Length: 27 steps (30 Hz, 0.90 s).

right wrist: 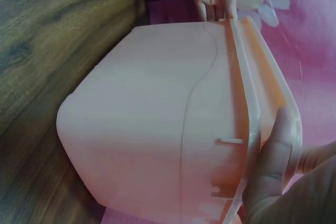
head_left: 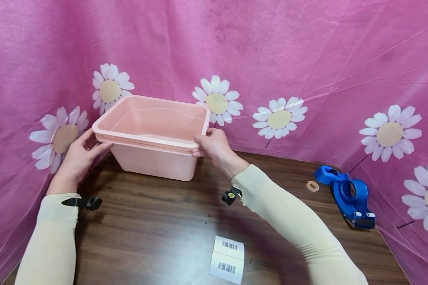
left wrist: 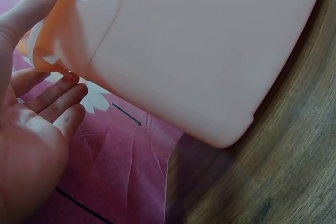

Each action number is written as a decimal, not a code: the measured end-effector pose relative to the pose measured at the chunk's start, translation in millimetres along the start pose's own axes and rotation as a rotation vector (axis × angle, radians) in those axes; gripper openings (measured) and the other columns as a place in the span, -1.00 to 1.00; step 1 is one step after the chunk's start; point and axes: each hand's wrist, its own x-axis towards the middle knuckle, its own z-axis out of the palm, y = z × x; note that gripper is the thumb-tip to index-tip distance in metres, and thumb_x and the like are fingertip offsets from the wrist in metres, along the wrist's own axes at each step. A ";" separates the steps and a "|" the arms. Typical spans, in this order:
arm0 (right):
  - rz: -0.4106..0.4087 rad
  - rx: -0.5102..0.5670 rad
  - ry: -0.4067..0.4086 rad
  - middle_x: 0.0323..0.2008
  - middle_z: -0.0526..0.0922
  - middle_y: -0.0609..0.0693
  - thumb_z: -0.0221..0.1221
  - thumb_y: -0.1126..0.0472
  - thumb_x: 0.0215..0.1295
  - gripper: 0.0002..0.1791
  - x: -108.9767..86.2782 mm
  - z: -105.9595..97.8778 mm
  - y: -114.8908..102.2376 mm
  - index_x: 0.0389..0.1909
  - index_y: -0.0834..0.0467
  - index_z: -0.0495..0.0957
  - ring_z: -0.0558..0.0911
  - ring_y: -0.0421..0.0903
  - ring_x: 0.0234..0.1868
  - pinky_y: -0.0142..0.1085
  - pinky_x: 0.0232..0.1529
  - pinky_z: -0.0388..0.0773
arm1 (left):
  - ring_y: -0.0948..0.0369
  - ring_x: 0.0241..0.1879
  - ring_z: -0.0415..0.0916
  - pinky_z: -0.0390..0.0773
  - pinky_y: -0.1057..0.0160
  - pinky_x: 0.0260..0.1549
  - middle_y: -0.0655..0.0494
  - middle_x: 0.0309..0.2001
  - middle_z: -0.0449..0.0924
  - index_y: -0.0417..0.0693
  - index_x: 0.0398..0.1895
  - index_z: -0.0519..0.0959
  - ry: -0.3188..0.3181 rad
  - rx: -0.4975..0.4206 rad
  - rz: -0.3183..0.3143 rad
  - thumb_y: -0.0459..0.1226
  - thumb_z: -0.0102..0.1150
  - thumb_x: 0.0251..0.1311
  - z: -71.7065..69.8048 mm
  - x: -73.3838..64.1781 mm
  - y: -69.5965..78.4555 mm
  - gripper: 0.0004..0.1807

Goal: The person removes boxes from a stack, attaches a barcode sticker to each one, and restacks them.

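Note:
Two pink plastic storage bins are nested one inside the other at the back left of the table. The upper bin shows its rim just above that of the lower bin, and its inside holds nothing. At the left end my left hand grips the rims; in the left wrist view the thumb lies on the rim and the fingers curl below it. My right hand holds the right end, thumb over the upper rim and fingers underneath. The right wrist view has the lower bin's smooth wall close over the wood.
A strip of two barcode labels lies on the wooden table near the front. To the right are a blue tape dispenser and a small tan ring. A pink flowered cloth hangs behind and at both sides.

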 end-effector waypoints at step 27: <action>-0.023 -0.031 0.011 -0.39 0.70 0.16 0.16 0.40 0.47 -0.40 1.3 -4.0 -6.6 0.49 0.45 0.36 0.73 -0.19 -0.64 -0.37 -0.50 0.80 | 0.54 0.16 0.64 0.64 0.64 0.15 0.39 0.28 0.67 -0.30 0.75 0.23 -0.026 0.018 0.013 -0.52 0.28 0.52 1.0 -2.9 1.0 -0.20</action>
